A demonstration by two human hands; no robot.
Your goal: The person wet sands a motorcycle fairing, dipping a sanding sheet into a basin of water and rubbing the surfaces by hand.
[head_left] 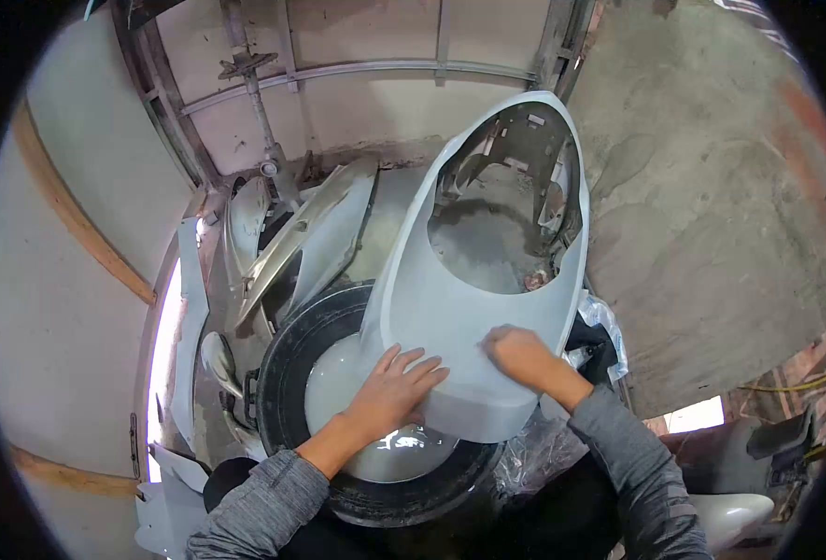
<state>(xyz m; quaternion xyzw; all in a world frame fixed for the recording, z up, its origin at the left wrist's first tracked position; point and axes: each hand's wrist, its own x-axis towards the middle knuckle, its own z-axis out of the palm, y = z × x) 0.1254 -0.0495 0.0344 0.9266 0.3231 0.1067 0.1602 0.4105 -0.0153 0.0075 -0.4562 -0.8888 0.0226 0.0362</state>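
A large pale grey vehicle body panel with a big oval opening in its upper part leans over a black tub. My left hand lies on the panel's lower left side, fingers spread over the surface. My right hand is curled closed against the front face of the panel, below the opening. Whatever lies under those fingers, if anything, is hidden. Cloudy whitish water fills part of the tub, beneath the panel's lower end.
Several curved panels lean behind the tub on the left. A metal post stands at the back wall. Clear plastic wrapping lies right of the tub. Bare concrete spreads along the right, and a white part sits lower right.
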